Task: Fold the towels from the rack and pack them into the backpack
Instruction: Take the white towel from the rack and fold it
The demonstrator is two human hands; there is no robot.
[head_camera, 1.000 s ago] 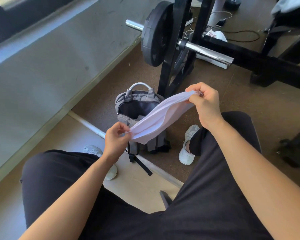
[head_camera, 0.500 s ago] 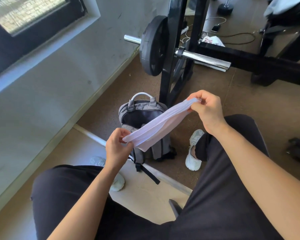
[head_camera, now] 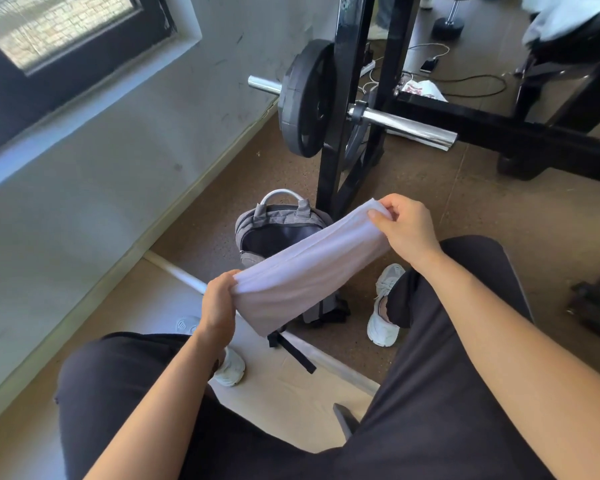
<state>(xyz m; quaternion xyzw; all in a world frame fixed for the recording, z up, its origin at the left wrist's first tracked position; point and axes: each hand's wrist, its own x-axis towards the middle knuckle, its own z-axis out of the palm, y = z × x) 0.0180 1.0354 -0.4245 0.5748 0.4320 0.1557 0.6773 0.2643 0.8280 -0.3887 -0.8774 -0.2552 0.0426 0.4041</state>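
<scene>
while pinched at both ends, towel (head_camera: 309,268) taut, long axis rising rightward

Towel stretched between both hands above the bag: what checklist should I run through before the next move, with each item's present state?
1. Near end of towel gripped by left hand: ok.
2. Far end pinched by right hand: ok.
3. Towel folded lengthwise in layers: ok.
4. Towel short enough to pack: not ok, it looks like a long strip.
5. The backpack upright with top open: ok.
6. Room inside backpack: cannot tell, the interior is dark.
</scene>
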